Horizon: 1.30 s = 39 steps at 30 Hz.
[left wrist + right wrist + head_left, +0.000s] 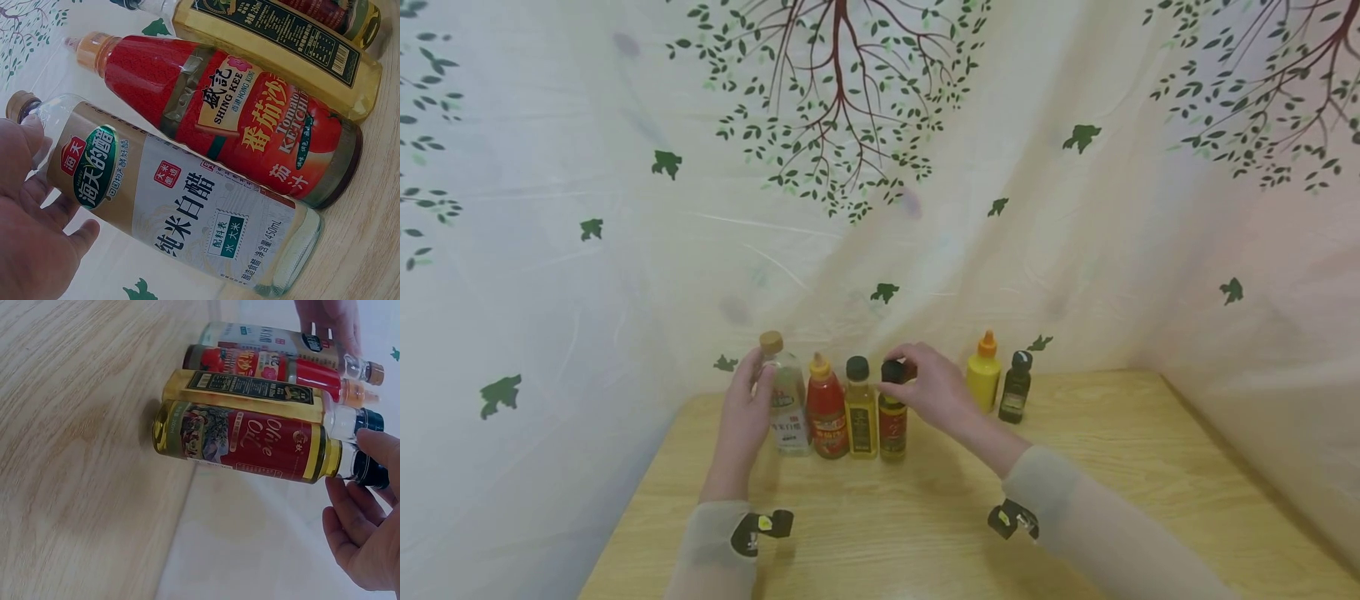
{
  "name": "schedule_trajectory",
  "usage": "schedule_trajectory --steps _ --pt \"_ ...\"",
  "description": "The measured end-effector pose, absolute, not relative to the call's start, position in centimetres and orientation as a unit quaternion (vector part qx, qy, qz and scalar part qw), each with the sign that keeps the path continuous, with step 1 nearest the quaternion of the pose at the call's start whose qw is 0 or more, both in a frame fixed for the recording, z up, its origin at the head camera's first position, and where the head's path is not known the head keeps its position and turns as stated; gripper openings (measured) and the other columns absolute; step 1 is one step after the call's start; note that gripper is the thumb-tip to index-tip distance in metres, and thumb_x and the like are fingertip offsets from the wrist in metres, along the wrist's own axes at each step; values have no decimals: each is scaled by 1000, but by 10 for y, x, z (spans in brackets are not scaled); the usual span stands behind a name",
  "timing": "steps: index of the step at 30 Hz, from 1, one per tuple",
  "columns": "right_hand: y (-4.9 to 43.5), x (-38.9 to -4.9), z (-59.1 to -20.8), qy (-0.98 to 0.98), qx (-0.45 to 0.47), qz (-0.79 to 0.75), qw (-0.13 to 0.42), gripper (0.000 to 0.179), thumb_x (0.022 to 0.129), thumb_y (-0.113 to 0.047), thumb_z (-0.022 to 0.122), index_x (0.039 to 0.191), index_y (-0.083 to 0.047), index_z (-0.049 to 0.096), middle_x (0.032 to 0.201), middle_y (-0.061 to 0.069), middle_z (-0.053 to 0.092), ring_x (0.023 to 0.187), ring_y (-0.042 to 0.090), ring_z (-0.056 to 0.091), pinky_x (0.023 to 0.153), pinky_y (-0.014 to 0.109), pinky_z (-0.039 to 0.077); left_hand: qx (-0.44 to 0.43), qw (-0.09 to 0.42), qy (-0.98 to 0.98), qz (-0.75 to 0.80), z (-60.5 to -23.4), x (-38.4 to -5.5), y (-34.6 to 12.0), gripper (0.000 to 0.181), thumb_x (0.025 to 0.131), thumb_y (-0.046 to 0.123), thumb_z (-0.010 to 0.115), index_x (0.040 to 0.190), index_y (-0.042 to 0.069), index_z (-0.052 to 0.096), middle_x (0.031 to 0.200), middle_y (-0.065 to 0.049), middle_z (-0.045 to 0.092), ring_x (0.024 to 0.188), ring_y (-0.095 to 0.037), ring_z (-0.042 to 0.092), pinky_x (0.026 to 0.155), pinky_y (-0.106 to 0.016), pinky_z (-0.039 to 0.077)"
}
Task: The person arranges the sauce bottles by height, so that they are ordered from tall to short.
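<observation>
Several bottles stand upright in a close row near the wall. At the left end is a clear white-vinegar bottle [206, 206] with a tan cap. My left hand [748, 396] holds it near the neck, thumb in front and fingers at its far side. Beside it stands a red ketchup bottle [231, 112] with an orange nozzle top, then a square bottle of yellow oil [861, 417] with a dark cap. At the right end is an olive oil bottle [250, 440] with a red label; the thumb and fingers of my right hand [369, 519] pinch its black cap and neck.
Farther right on the wooden table [865, 533], a yellow squeeze bottle [983, 379] with an orange tip stands near a small dark bottle [1016, 387]. Behind them hangs a pale curtain [820, 275] with printed leaves. The right forearm passes in front of the yellow bottle's side.
</observation>
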State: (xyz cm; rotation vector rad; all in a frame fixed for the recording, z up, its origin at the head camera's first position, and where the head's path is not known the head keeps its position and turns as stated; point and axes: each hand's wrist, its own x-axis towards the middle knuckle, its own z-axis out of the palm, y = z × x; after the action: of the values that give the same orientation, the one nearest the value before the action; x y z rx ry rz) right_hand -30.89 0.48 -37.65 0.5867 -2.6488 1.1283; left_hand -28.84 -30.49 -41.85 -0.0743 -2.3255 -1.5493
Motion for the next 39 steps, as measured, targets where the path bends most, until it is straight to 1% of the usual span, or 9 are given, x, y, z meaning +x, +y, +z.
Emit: schedule_trajectory --steps 7,15,24,34,39 --pt "2 -310 -380 -898 199 378 106 43 93 -35 93 128 -18 76 112 -2 69 100 18 68 78 35 61 -27 168 -821 -544 -418 -288 -305 71 117 56 44 175 17 29 178 -10 33 165 -37 28 133 -65 23" --pt "-1 -311 -385 -898 200 375 114 41 93 -34 93 126 -17 76 111 -1 69 99 18 68 80 36 61 -28 168 -823 -542 -419 -289 -305 71 117 55 44 176 17 28 179 -10 33 164 -36 29 133 -64 23" --pt "-4 -312 -387 -900 198 369 124 40 93 -36 93 123 -17 76 108 -2 69 97 18 68 79 37 60 -27 171 -820 -545 -419 -290 -306 71 118 54 44 175 17 29 178 -11 34 164 -37 29 133 -64 24" --pt "-4 -312 -388 -897 201 373 127 38 93 -35 93 120 -16 76 107 -1 68 95 18 67 77 37 60 -27 168 -821 -545 -418 -288 -306 72 117 56 44 176 18 28 178 -9 33 164 -36 29 133 -65 23" --pt "-4 -311 -388 -895 203 376 128 39 92 -34 94 121 -15 76 106 0 68 97 23 69 77 37 60 -31 169 -821 -545 -419 -289 -306 72 117 56 44 176 17 28 178 -10 33 164 -37 29 133 -65 22"
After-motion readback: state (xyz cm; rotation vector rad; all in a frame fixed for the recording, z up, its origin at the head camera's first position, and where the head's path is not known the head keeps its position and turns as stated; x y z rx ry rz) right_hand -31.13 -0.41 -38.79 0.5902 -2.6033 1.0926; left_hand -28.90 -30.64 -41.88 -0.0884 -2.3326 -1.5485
